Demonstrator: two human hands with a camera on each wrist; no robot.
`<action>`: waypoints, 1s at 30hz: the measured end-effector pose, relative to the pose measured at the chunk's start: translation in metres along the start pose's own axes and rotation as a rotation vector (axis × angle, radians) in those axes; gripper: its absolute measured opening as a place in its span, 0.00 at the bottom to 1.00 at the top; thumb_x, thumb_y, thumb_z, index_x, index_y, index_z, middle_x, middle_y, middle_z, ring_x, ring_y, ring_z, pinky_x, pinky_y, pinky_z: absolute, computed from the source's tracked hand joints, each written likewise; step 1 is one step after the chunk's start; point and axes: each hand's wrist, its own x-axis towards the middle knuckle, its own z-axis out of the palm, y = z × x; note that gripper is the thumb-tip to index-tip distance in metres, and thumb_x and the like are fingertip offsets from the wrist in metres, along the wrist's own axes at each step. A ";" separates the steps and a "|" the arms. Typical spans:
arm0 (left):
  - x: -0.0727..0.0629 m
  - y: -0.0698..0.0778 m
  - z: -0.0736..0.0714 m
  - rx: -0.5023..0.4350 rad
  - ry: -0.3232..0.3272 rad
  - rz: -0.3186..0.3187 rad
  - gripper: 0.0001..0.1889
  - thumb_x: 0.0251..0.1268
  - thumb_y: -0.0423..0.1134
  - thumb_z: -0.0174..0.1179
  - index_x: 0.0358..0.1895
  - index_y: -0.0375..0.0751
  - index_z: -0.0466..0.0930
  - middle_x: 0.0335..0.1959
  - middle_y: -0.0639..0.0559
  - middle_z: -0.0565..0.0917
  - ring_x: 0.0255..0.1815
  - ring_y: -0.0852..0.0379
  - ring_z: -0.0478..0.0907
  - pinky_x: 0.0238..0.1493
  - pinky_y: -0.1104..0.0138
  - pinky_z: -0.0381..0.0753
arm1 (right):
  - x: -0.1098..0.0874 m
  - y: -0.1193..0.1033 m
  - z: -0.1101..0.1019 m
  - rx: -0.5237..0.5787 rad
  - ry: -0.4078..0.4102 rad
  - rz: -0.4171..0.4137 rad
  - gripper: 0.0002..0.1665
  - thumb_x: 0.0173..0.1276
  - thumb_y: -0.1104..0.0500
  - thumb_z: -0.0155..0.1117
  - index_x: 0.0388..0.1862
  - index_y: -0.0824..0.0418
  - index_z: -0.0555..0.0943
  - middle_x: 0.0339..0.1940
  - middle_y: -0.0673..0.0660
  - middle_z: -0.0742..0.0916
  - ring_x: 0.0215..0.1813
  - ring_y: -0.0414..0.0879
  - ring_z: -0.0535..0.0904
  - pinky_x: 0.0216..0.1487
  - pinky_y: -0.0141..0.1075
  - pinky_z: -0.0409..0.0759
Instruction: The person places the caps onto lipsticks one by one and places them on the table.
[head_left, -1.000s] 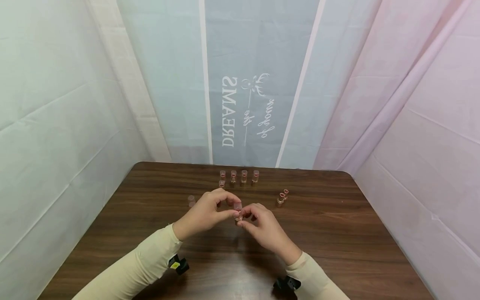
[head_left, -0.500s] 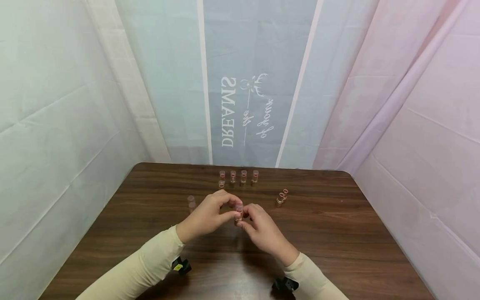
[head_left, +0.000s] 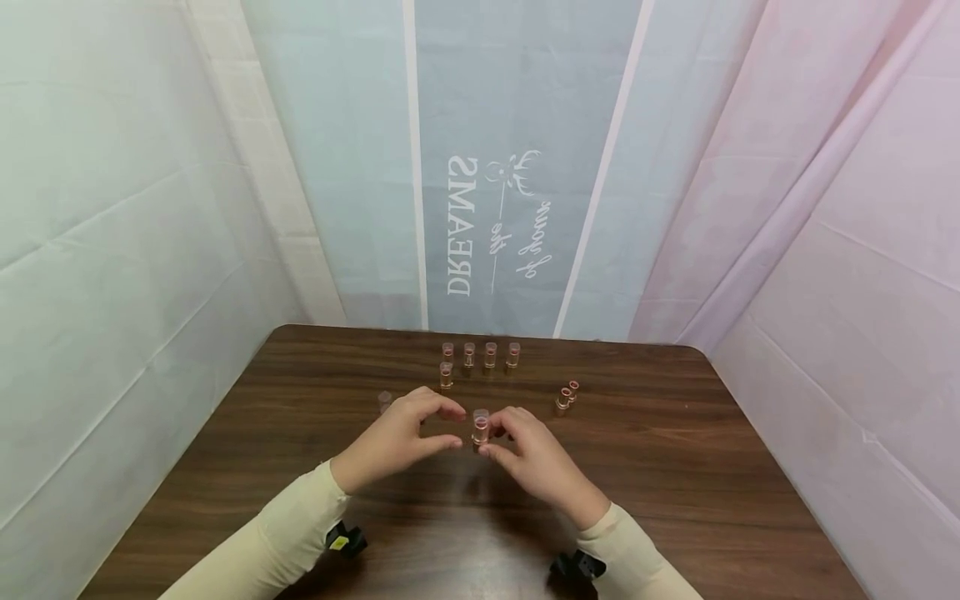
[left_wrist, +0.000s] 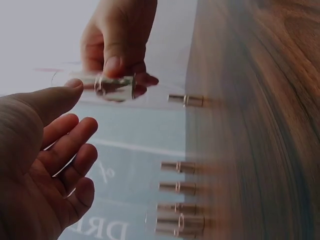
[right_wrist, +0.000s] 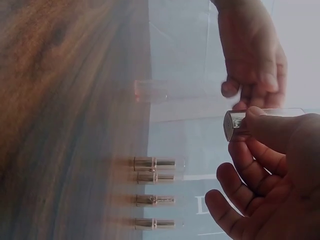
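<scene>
So the clear-capped tube (head_left: pixel 481 428) has been let go by the left hand (head_left: pixel 399 437) — fingers now held wide, just left of it — and is only pinched by the right hand (head_left: pixel 540 462) above the bench (head_left: pixel 675 467).

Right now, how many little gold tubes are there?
8. Four tubes stand along the far side of the table; one tube stands in front of the leftmost; two tubes stand together at the right; the right hand holds one tube. The left hand may hide more.
</scene>
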 end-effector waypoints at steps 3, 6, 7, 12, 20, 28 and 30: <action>-0.006 -0.004 -0.006 0.019 0.027 -0.022 0.18 0.61 0.45 0.75 0.52 0.62 0.83 0.49 0.70 0.83 0.52 0.66 0.78 0.51 0.62 0.80 | 0.001 0.000 -0.003 0.007 0.022 -0.001 0.11 0.67 0.53 0.74 0.44 0.45 0.81 0.43 0.40 0.82 0.50 0.41 0.79 0.53 0.47 0.81; -0.010 -0.009 -0.011 0.041 0.044 -0.037 0.17 0.61 0.46 0.75 0.52 0.64 0.83 0.48 0.71 0.84 0.50 0.65 0.78 0.46 0.60 0.79 | 0.002 0.002 -0.005 -0.007 0.043 -0.009 0.12 0.66 0.54 0.76 0.44 0.46 0.81 0.41 0.40 0.83 0.49 0.41 0.80 0.52 0.46 0.82; -0.011 -0.010 -0.012 0.044 0.048 -0.040 0.16 0.61 0.46 0.74 0.51 0.64 0.83 0.48 0.71 0.84 0.50 0.64 0.78 0.45 0.59 0.78 | 0.003 0.003 -0.005 -0.013 0.048 -0.011 0.12 0.65 0.54 0.76 0.43 0.46 0.81 0.41 0.40 0.83 0.48 0.41 0.80 0.51 0.45 0.82; -0.016 -0.016 -0.015 0.029 0.063 -0.055 0.16 0.62 0.45 0.74 0.51 0.64 0.83 0.47 0.70 0.84 0.49 0.61 0.79 0.45 0.58 0.79 | 0.005 0.010 -0.005 -0.017 0.056 -0.009 0.12 0.64 0.55 0.78 0.41 0.46 0.82 0.40 0.41 0.83 0.47 0.42 0.81 0.49 0.41 0.83; -0.022 -0.020 -0.019 0.002 0.067 -0.084 0.16 0.62 0.44 0.74 0.51 0.66 0.83 0.47 0.65 0.86 0.49 0.63 0.79 0.43 0.60 0.77 | 0.026 0.022 -0.005 0.001 0.030 0.038 0.09 0.65 0.57 0.76 0.39 0.48 0.82 0.37 0.43 0.85 0.42 0.40 0.83 0.44 0.35 0.83; -0.024 -0.025 -0.027 0.001 0.094 -0.085 0.14 0.64 0.47 0.73 0.50 0.66 0.83 0.46 0.61 0.87 0.47 0.65 0.77 0.41 0.59 0.78 | 0.084 0.043 -0.001 0.053 0.018 0.116 0.07 0.67 0.56 0.75 0.38 0.49 0.83 0.34 0.44 0.87 0.36 0.39 0.82 0.39 0.37 0.81; -0.023 -0.026 -0.029 0.002 0.093 -0.084 0.13 0.64 0.49 0.72 0.50 0.65 0.83 0.47 0.62 0.86 0.47 0.65 0.77 0.41 0.58 0.78 | 0.097 0.051 0.004 0.066 0.014 0.131 0.07 0.67 0.56 0.75 0.38 0.49 0.83 0.34 0.45 0.87 0.37 0.41 0.82 0.40 0.39 0.81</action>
